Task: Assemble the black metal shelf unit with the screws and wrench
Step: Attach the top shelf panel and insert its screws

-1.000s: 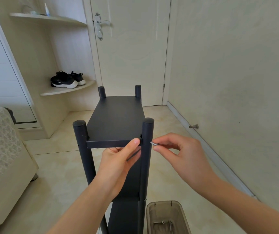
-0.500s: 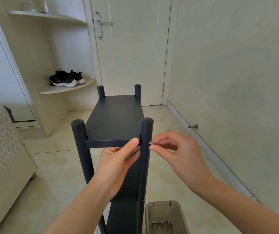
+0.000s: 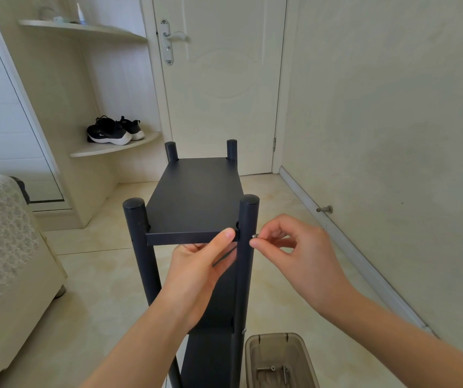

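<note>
The black metal shelf unit (image 3: 193, 200) stands upright on the floor in front of me, with four round posts and a flat top board. My left hand (image 3: 199, 273) holds the board's near edge from below, thumb pressed on the edge beside the near right post (image 3: 248, 247). My right hand (image 3: 300, 253) pinches a small silver screw (image 3: 254, 236) between thumb and forefinger, its tip at the right side of that post. A lower shelf board (image 3: 210, 357) shows beneath my left forearm. No wrench is visible.
A translucent brown plastic box (image 3: 255, 357) with loose screws and metal parts sits on the floor at the bottom right. A bed (image 3: 3, 247) is on the left, a wall with a doorstop (image 3: 325, 210) on the right, a closed door (image 3: 224, 79) ahead, black shoes (image 3: 112, 131) on a corner shelf.
My right hand has brought the screw slightly closer to the near right post. My left hand keeps its hold on the board edge.
</note>
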Demonstrator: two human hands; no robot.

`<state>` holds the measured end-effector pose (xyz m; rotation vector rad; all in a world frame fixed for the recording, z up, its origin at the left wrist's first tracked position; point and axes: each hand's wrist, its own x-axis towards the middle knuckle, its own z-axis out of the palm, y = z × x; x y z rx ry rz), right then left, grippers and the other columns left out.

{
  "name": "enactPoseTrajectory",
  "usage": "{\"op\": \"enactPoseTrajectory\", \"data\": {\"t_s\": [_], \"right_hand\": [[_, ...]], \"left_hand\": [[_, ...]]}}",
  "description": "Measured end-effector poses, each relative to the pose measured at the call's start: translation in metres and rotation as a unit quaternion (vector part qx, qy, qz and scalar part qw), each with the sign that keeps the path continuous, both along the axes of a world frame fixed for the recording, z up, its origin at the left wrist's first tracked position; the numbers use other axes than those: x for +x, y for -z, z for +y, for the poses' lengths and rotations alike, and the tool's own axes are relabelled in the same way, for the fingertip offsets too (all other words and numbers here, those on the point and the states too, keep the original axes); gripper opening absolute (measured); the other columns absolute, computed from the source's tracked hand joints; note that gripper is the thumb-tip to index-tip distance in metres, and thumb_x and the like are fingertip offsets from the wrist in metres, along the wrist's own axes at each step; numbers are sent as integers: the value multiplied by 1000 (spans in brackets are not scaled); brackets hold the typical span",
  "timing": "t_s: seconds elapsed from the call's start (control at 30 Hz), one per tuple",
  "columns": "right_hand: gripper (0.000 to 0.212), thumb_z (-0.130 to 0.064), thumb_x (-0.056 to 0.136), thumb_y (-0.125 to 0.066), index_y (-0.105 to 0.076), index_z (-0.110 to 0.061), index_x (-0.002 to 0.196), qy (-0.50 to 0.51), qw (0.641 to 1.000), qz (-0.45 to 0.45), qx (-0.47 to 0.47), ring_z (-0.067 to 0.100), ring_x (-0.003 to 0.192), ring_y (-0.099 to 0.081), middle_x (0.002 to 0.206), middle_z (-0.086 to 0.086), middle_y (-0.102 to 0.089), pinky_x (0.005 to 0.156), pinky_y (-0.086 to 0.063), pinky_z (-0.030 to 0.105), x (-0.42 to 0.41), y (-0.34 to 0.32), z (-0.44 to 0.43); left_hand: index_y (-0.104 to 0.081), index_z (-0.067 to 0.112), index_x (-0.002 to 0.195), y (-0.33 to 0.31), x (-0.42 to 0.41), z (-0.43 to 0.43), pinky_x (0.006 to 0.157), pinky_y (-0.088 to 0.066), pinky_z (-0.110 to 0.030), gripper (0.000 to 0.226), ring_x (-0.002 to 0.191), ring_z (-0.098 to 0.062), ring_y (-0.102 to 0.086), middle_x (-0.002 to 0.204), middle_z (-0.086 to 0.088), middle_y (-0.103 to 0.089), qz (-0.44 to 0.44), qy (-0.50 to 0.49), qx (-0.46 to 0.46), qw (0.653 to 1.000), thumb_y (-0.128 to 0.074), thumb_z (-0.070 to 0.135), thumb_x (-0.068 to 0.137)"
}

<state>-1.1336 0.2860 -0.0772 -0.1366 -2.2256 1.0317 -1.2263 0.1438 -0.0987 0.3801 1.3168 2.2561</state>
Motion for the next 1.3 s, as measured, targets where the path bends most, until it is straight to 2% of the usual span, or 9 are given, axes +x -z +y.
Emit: {"op": "enactPoseTrajectory", "data": {"t_s": [0.2, 0.33, 0.57, 0.67, 0.73, 0.83, 0.9, 1.1, 1.3], "right_hand": [[15, -17, 85, -72, -66, -29, 81, -9, 999, -21, -44, 5, 83, -63, 80, -14, -67, 74, -52, 18, -1, -2, 2], [11, -24, 83, -76, -67, -30, 84, -17, 992, -42, -115, 5, 82, -64, 81, -12, -69, 78, -51, 24, -3, -5, 7], [20, -38, 89, -67, -59, -31, 105, -14, 987, -108, -119, 4, 90, -60, 96, -14, -62, 80, -50, 25, -8, 1, 3], [12, -34, 88, -68, -61, -28, 95, -13, 988, -100, -121, 6, 88, -60, 92, -14, -63, 83, -54, 32, -10, -1, 0], [7, -31, 88, -69, -63, -27, 86, -14, 991, -85, -100, 5, 86, -61, 87, -14, -64, 80, -54, 29, -11, -2, -1], [6, -30, 86, -71, -68, -26, 82, -16, 994, -70, -83, 1, 84, -61, 81, -15, -67, 73, -49, 16, -11, -4, -1], [4, -27, 86, -71, -72, -25, 83, -26, 994, -69, -85, 0, 82, -61, 80, -14, -68, 71, -47, 10, -11, -5, -1], [6, -21, 90, -67, -73, -21, 90, -23, 995, -69, -62, 0, 84, -61, 86, -12, -68, 71, -45, 9, -10, -7, -2], [10, -18, 92, -65, -73, -23, 89, -42, 994, -89, -40, 2, 86, -62, 89, -14, -69, 77, -48, 12, -10, -10, 6]], "left_hand": [[-79, 6, 96, 2, -1, 0, 84, -59, -29, 35, 105, -27, -72, 108, -18, -75, -4, 3, 2, 1000, -81, 28, 69], [-81, 9, 93, 0, -1, 0, 82, -59, -27, 32, 107, -26, -72, 110, -18, -74, -5, 9, 7, 1000, -81, 29, 68], [-79, 10, 93, 3, 3, -3, 83, -60, -26, 34, 104, -24, -73, 107, -15, -76, 7, -19, 0, 1000, -81, 31, 66], [-79, 24, 85, 6, 11, -2, 77, -59, -22, 23, 98, -21, -75, 97, -10, -77, 41, -48, -17, 998, -82, 29, 62], [-75, 23, 91, 8, 16, 1, 76, -59, -21, 33, 95, -20, -75, 95, -8, -77, 68, -64, -30, 995, -83, 27, 59], [-67, 11, 108, 9, 17, 4, 95, -55, -37, 58, 95, -21, -74, 97, -9, -77, 87, -110, -83, 987, -84, 31, 57], [-66, 10, 109, 10, 16, 6, 98, -53, -41, 66, 94, -19, -74, 95, -6, -76, 93, -136, -117, 979, -85, 39, 52], [-66, 17, 104, 12, 17, 14, 84, -56, -30, 76, 86, -12, -74, 88, 3, -75, 97, -189, -147, 966, -85, 54, 40], [-64, 18, 101, 12, 17, 17, 54, -46, -2, 72, 78, 1, -70, 80, 13, -73, 122, -215, -145, 958, -83, 55, 42]]}}
